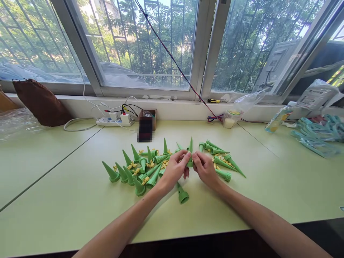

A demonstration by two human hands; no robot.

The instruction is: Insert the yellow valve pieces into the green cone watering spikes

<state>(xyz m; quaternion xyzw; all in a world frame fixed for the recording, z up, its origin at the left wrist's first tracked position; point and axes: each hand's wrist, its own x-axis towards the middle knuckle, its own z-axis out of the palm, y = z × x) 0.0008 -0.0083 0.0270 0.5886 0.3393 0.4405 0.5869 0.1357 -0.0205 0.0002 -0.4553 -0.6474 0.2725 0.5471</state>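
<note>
Between my hands a green plastic plant-watering spike point(191, 144) stands with its tip up. My left hand point(174, 168) is closed around it, thumb pressed on its front. Close against its right side, my right hand point(205, 169) is closed in a pinch; whatever lies in those fingertips is hidden. Below the hands, one green spike point(183, 196) lies with its wide open end toward me. Several more green spikes point(113, 175), some upright and some lying, spread to the left, mixed with small yellow plastic valves point(146, 180). Another group of spikes point(235, 165) with yellow pieces lies to the right.
A power strip point(114, 121) with cables and a small cardboard box point(152, 118) stand by the window wall. A brown bag point(40, 104) is at back left. At back right are a lidded jar point(230, 121), a bottle point(279, 117) and teal packages point(319, 132).
</note>
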